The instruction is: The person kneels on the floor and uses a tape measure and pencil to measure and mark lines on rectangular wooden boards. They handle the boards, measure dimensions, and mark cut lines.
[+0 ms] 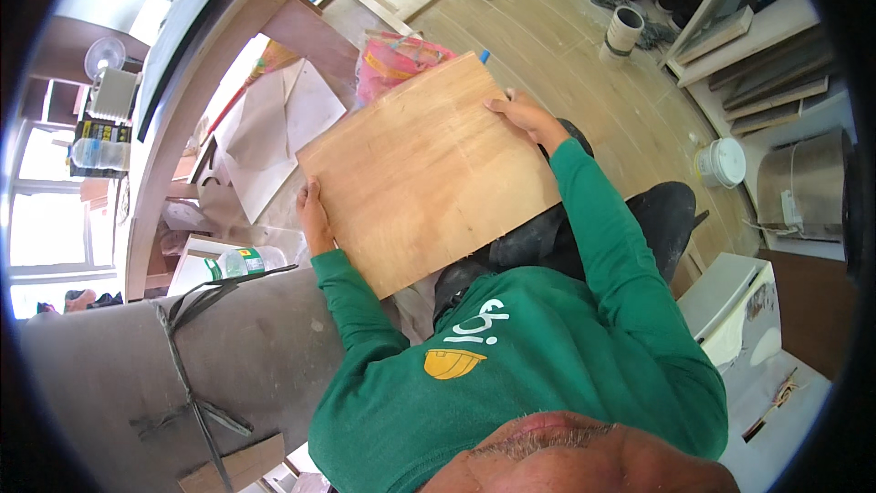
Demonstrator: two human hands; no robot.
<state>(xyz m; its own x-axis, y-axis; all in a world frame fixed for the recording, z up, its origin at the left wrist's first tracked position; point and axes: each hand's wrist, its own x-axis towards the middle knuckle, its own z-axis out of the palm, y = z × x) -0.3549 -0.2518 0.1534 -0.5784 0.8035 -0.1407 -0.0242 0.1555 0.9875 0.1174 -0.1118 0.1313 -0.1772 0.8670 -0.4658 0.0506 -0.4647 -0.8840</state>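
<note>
A rectangular plywood board [424, 178] with pale brown grain lies tilted in front of my body, its far right corner raised toward the back. My left hand [315, 217] grips its left edge, thumb on the top face and the other fingers mostly hidden. At the far right edge my right hand [526, 119] holds it the same way, thumb over the face. Beyond the board's far edge lies a pink and yellow plastic sack [397, 62], partly covered by it.
To my left a large grey roll [265, 347] is tied with a dark strip; a plastic bottle [245, 262] lies behind it. A curved counter [196, 64] stands far left. On the right are a white bucket [721, 164], shelves with boards [776, 96] and a cylindrical container [624, 29].
</note>
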